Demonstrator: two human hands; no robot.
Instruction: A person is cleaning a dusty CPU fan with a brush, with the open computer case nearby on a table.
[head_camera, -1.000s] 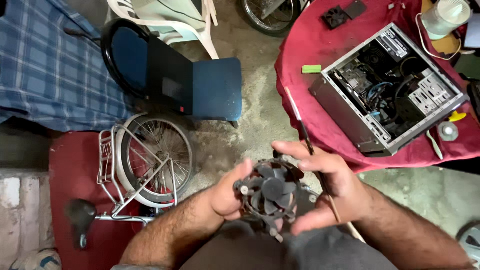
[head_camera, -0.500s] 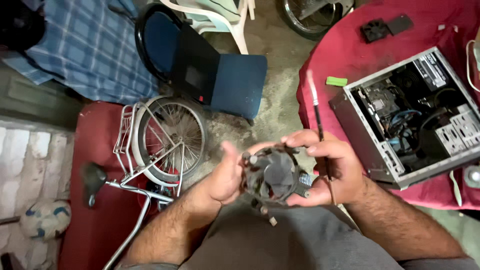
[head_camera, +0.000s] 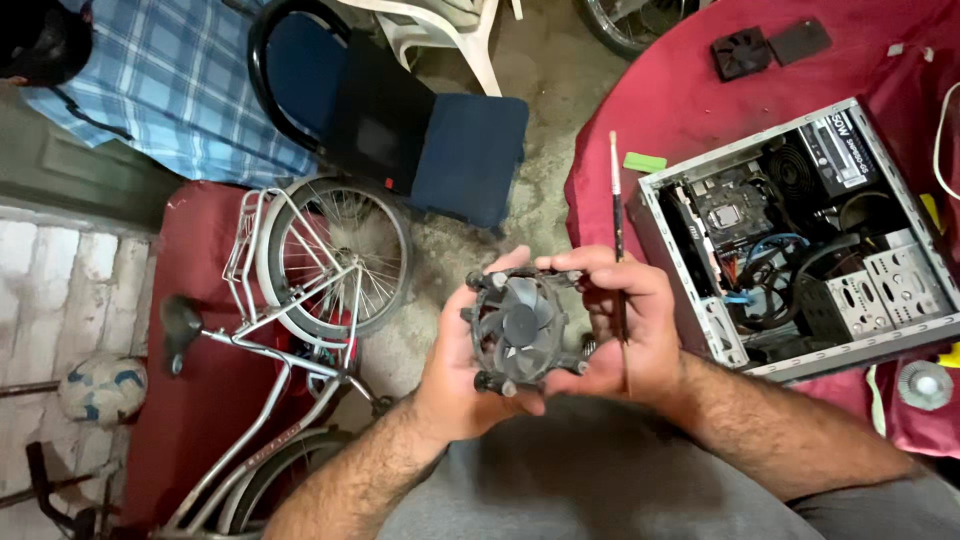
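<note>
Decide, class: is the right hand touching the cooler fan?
Touching. The head view shows the right hand wrapped around the cooler fan, its fingers on the rim.

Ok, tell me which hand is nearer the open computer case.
Right. The right hand holds the cooler fan and a thin brush right beside the computer case; the left hand grips the fan's far side.

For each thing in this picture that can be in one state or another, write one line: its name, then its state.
Cooler fan: out of the case, held in both hands, fan side up.
Left hand: gripping the fan's left edge.
Right hand: gripping the fan's right edge, brush tucked along it.
Brush: upright, handle pointing away.
Computer case: side panel off, lying flat on red cloth.
Bicycle: parked beside the chair.
</note>
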